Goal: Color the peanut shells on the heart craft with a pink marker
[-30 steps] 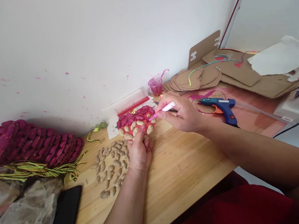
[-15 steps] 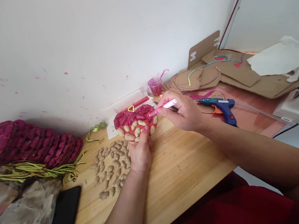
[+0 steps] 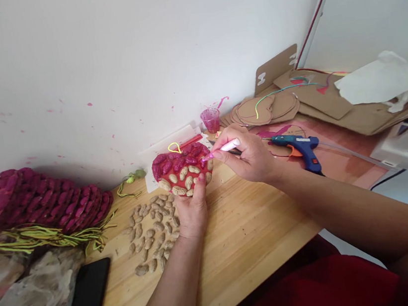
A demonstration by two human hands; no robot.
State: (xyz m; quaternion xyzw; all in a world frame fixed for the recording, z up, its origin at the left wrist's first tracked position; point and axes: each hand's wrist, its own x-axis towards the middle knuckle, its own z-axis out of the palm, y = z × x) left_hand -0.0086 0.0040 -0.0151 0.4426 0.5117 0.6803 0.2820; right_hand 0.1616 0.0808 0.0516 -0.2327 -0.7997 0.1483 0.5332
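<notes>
My left hand [image 3: 193,209] grips the lower edge of a red peanut-covered plaque [image 3: 183,183], its thumb on the front. The upper peanuts on it are magenta and the lower ones are bare tan; a yellow cord loop [image 3: 174,148] stands at its top. In the fingers of my right hand [image 3: 249,154] is a white-handled paintbrush [image 3: 230,145], its pink tip at the plaque's right side. Loose peanuts [image 3: 157,227] lie on the wooden table below and left of the plaque. A clear cup of pink paint [image 3: 210,120] stands behind my right hand.
A blue glue gun [image 3: 303,147] and stacked cardboard shapes [image 3: 258,110] are at right. On the left lean several magenta peanut plaques [image 3: 56,200] with yellow cords [image 3: 49,234], above a plastic bag [image 3: 35,295] and a black flat object [image 3: 86,301]. A paint-spotted wall [image 3: 85,78] rises behind.
The plaque has shifted slightly left and its cord loop leans more to the left. The brush tip has moved a little lower and left on the right-hand peanuts.
</notes>
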